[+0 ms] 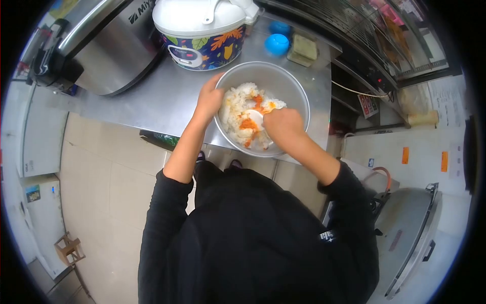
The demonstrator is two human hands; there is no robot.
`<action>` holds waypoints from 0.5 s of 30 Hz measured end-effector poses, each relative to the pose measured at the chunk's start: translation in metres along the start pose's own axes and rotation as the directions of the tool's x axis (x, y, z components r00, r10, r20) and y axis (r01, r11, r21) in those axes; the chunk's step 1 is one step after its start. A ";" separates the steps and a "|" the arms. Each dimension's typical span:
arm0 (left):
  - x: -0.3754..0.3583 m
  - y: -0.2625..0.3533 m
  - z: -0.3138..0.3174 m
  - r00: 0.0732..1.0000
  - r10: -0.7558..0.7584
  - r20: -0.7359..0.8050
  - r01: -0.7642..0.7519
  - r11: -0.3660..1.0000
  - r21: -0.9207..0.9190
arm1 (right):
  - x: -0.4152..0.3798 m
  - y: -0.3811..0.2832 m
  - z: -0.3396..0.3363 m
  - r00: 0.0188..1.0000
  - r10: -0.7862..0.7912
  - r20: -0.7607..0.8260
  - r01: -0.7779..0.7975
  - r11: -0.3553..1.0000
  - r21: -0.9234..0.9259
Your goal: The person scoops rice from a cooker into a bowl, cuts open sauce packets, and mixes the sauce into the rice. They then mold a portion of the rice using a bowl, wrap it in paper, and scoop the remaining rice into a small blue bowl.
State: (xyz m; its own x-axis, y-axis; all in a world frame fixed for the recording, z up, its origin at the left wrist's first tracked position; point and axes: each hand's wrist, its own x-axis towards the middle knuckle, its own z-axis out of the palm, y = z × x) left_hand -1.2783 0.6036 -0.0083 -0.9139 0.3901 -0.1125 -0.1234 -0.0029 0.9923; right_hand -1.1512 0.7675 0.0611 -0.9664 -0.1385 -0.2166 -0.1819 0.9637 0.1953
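A large round metal bowl [298,93] stands near the front edge of the steel counter. Inside it lies white rice [234,112] with patches of orange-red sauce [248,124] on top. My left hand [208,101] grips the bowl's rim on the left side, its fingertips partly hidden by the wall. Over the middle of the bowl, my right hand [284,127] is closed around a white rice paddle [254,118]. The paddle's head is down in the rice and sauce, while its handle is hidden by my fist.
Behind the bowl stands a patterned rice cooker [207,50], with a big steel cooker [116,55] to its left. A blue cup [277,44] and a greenish sponge-like block [304,49] sit behind the bowl. A glass-fronted cabinet [405,40] rises at the right.
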 end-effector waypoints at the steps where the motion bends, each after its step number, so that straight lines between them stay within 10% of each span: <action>1: 0.002 -0.003 0.000 1.000 0.012 0.004 -0.012 1.000 0.004 | -0.002 -0.001 -0.020 0.999 0.035 0.014 -0.035 0.999 -0.010; 5: -0.001 0.003 0.000 1.000 0.031 0.004 -0.031 0.999 0.027 | -0.014 -0.006 -0.023 0.992 -0.042 0.115 0.046 0.998 -0.035; 11: -0.001 0.006 -0.001 1.000 0.025 -0.011 -0.023 0.993 0.118 | 0.023 -0.010 -0.021 0.917 -0.041 -0.397 0.047 0.999 0.005; 15: 0.002 0.001 -0.004 1.000 -0.013 0.025 0.012 0.999 0.032 | 0.039 -0.005 0.019 0.880 -0.177 -0.440 0.177 0.983 -0.041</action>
State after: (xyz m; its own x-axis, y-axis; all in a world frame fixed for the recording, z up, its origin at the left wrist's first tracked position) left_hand -1.2816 0.6011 -0.0073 -0.9022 0.4130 -0.1239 -0.1220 0.0312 0.9920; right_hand -1.1841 0.7615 0.0333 -0.8985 -0.3927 0.1961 -0.3573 0.9139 0.1927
